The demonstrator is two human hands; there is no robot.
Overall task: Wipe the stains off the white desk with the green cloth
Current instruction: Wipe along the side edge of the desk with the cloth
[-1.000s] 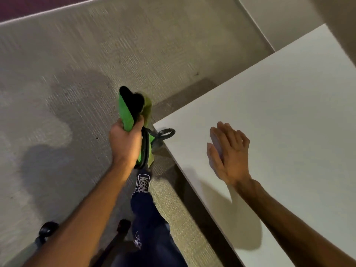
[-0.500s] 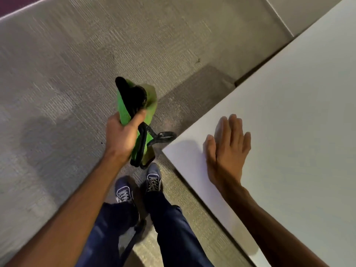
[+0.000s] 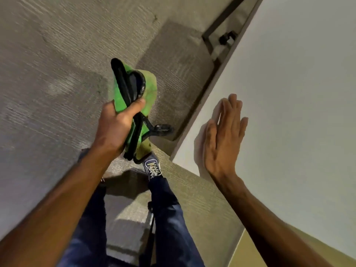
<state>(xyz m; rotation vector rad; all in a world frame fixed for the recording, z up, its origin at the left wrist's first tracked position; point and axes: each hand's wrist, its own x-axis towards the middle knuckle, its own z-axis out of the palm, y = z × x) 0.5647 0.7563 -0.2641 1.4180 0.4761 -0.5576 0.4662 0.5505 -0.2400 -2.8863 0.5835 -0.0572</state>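
A: Where's the cloth (image 3: pixel 134 101)?
B: Clenched in the left hand (image 3: pixel 115 128), out over the carpet (image 3: pixel 48 64); off the desk (image 3: pixel 289 93).
A: And the right hand (image 3: pixel 223 135)?
B: Flat and empty, near the desk's corner.

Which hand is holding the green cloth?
The left hand grips the green cloth out over the carpet; the right hand is open and flat at the white desk's corner, holding nothing.

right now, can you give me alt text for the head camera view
A person's left hand grips a bright green cloth with black trim over grey carpet, off the desk. Their right hand rests flat and open near the corner of the white desk. Blue trousers and a dark sneaker show below.
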